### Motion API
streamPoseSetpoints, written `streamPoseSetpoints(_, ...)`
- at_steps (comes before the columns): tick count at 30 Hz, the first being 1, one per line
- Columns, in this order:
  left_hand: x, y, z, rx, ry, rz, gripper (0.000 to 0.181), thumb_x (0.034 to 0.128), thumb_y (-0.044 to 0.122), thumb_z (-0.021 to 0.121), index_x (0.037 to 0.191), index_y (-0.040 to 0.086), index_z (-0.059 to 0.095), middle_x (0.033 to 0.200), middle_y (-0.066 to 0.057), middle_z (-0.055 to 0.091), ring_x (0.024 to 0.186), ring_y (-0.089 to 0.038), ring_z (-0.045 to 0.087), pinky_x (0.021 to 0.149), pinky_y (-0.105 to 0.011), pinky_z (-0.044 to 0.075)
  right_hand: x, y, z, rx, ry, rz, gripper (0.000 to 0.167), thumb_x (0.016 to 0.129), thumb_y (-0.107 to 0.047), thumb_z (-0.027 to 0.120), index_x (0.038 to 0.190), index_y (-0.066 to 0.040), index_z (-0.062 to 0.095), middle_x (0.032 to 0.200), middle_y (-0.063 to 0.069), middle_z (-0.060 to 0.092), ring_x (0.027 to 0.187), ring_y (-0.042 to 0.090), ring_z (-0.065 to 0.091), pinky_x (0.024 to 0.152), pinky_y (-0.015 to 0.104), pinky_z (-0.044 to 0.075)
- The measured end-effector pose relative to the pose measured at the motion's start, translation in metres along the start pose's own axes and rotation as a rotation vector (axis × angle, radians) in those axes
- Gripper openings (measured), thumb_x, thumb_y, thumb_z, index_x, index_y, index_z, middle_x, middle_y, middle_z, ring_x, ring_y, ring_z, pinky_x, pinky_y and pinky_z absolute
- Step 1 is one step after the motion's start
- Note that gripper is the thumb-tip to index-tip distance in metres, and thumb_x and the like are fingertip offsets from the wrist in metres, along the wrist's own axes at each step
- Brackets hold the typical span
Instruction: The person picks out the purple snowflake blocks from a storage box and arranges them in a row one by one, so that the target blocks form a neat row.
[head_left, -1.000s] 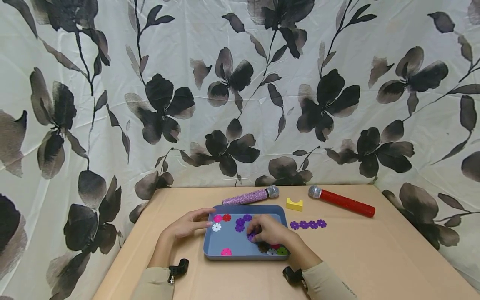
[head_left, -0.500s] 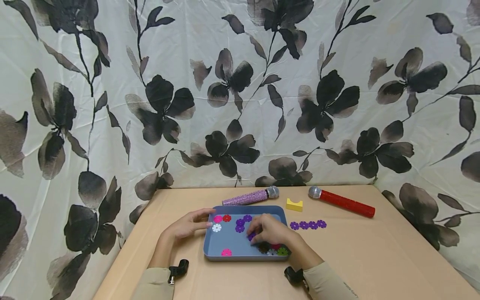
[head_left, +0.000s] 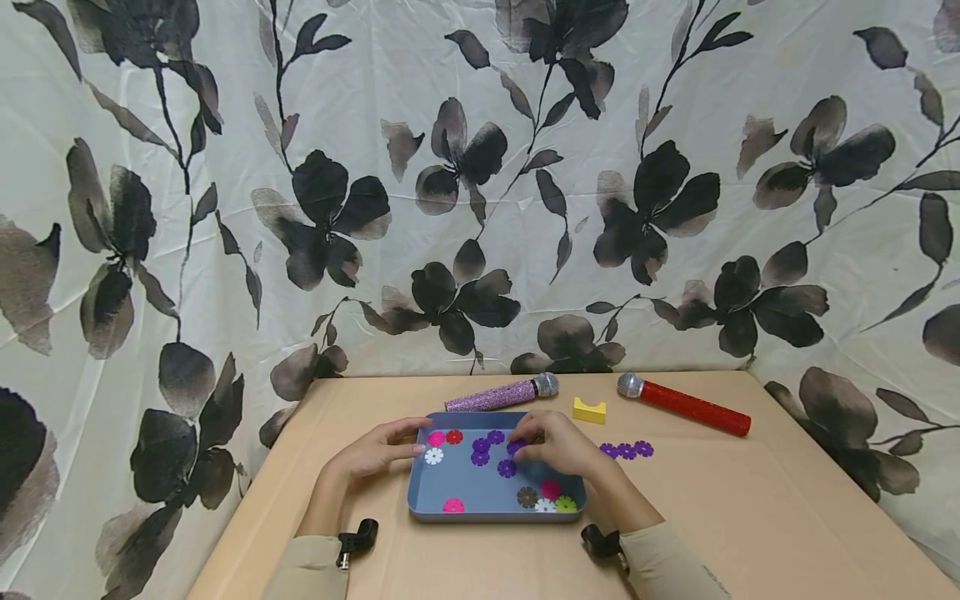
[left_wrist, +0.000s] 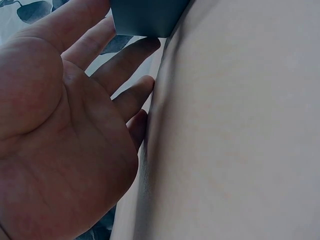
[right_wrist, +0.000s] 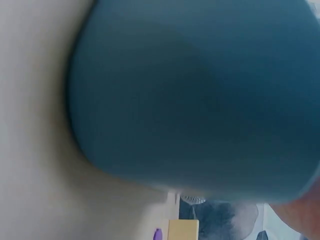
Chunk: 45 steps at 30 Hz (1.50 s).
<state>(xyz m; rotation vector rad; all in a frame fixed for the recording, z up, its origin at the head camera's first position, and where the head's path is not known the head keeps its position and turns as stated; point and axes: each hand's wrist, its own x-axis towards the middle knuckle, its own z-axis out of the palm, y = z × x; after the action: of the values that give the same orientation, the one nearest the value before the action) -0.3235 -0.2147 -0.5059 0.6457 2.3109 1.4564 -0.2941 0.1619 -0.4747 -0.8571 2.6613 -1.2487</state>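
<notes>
Only the head view shows the pinched purple flower disc (head_left: 515,447), partly hidden by the clamped fingers of the right hand (head_left: 553,443), over the blue tray (head_left: 465,485). The left wrist view reveals the left hand (left_wrist: 75,115), fingers apart; the right's shows mostly tray, its hand cut off.

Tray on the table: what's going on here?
Someone is handling small colored flowers in a blue tray. The right hand has its fingertips at a purple flower; whether it's pinched is hard to tell. The left hand touches the tray's left side. Some purple flowers sit in a row on the table, right of the tray. A yellow block and a red microphone lie farther back.
</notes>
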Motion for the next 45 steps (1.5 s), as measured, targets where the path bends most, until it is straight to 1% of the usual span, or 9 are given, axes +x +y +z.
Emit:
streamPoseSetpoints(5, -0.001, 0.001, -0.001, 0.001, -0.003, 0.01, 0.055, 0.101, 0.024, 0.07, 0.153, 0.014, 0.052, 0.163, -0.015, 0.044, 0.152, -0.04, 0.038, 0.127, -0.058, 0.025, -0.002, 0.001, -0.007, -0.008, 0.036, 0.029, 0.023, 0.094, -0.009, 0.077, 0.116, -0.009, 0.079, 0.108, -0.001, 0.07, 0.095, 0.015, 0.063, 0.082, 0.021, 0.058)
streamPoseSetpoints(8, -0.001, 0.001, -0.002, 0.017, -0.011, 0.027, 0.056, 0.1015, 0.024, 0.069, 0.153, 0.012, 0.052, 0.162, -0.016, 0.045, 0.151, -0.041, 0.039, 0.127, -0.059, 0.026, -0.005, 0.003, -0.012, -0.009, 0.051, 0.022, 0.023, 0.095, -0.007, 0.075, 0.118, -0.007, 0.078, 0.11, 0.001, 0.071, 0.098, 0.016, 0.064, 0.084, 0.023, 0.058)
streamPoseSetpoints(12, -0.001, 0.001, -0.002, 0.036, -0.014, 0.035, 0.056, 0.1018, 0.025, 0.069, 0.153, 0.01, 0.051, 0.161, -0.017, 0.045, 0.151, -0.041, 0.04, 0.126, -0.058, 0.027, -0.008, 0.005, -0.02, 0.006, 0.068, 0.025, 0.023, 0.096, -0.006, 0.073, 0.119, -0.005, 0.078, 0.115, 0.004, 0.072, 0.101, 0.019, 0.063, 0.084, 0.025, 0.057)
streamPoseSetpoints(18, -0.003, 0.002, -0.002, 0.049, -0.004, 0.023, 0.056, 0.1023, 0.026, 0.068, 0.153, 0.011, 0.051, 0.161, -0.017, 0.046, 0.15, -0.041, 0.041, 0.126, -0.059, 0.029, -0.015, 0.013, -0.03, 0.015, 0.108, 0.049, 0.024, 0.095, -0.012, 0.077, 0.117, -0.005, 0.078, 0.116, 0.004, 0.072, 0.1, 0.019, 0.065, 0.081, 0.023, 0.058)
streamPoseSetpoints(22, -0.003, 0.001, -0.002, 0.045, -0.003, 0.015, 0.056, 0.1019, 0.026, 0.069, 0.154, 0.012, 0.051, 0.162, -0.016, 0.046, 0.151, -0.041, 0.04, 0.126, -0.059, 0.028, -0.019, 0.019, -0.037, -0.007, 0.131, 0.067, 0.022, 0.094, -0.013, 0.078, 0.115, -0.008, 0.079, 0.112, -0.001, 0.072, 0.1, 0.017, 0.064, 0.083, 0.023, 0.058)
streamPoseSetpoints(25, -0.003, 0.001, -0.002, 0.046, -0.001, 0.016, 0.056, 0.102, 0.026, 0.068, 0.153, 0.012, 0.051, 0.162, -0.016, 0.046, 0.151, -0.041, 0.04, 0.126, -0.059, 0.028, -0.022, 0.021, -0.043, -0.025, 0.159, 0.069, 0.021, 0.092, -0.012, 0.08, 0.113, -0.009, 0.08, 0.11, -0.001, 0.073, 0.099, 0.017, 0.066, 0.085, 0.026, 0.059)
streamPoseSetpoints(32, -0.003, 0.002, -0.001, 0.025, -0.001, 0.014, 0.054, 0.102, 0.024, 0.068, 0.153, 0.014, 0.053, 0.162, -0.016, 0.046, 0.151, -0.041, 0.039, 0.126, -0.059, 0.027, -0.031, 0.029, -0.058, -0.026, 0.199, 0.086, 0.023, 0.092, -0.013, 0.08, 0.114, -0.009, 0.079, 0.112, 0.002, 0.073, 0.098, 0.017, 0.068, 0.086, 0.028, 0.058)
streamPoseSetpoints(40, -0.001, 0.001, 0.0, 0.013, -0.004, 0.007, 0.057, 0.101, 0.028, 0.07, 0.153, 0.013, 0.052, 0.162, -0.015, 0.045, 0.151, -0.04, 0.039, 0.126, -0.059, 0.027, -0.04, 0.035, -0.075, -0.009, 0.235, 0.107, 0.023, 0.092, -0.012, 0.08, 0.115, -0.01, 0.078, 0.113, 0.006, 0.074, 0.096, 0.019, 0.069, 0.083, 0.025, 0.06)
streamPoseSetpoints(45, -0.002, 0.002, 0.0, 0.028, -0.002, 0.013, 0.056, 0.1017, 0.027, 0.069, 0.153, 0.013, 0.052, 0.162, -0.016, 0.045, 0.151, -0.042, 0.039, 0.126, -0.06, 0.027, -0.047, 0.04, -0.086, 0.019, 0.265, 0.146, 0.026, 0.092, -0.013, 0.08, 0.117, -0.01, 0.077, 0.117, 0.009, 0.074, 0.1, 0.022, 0.07, 0.083, 0.023, 0.059)
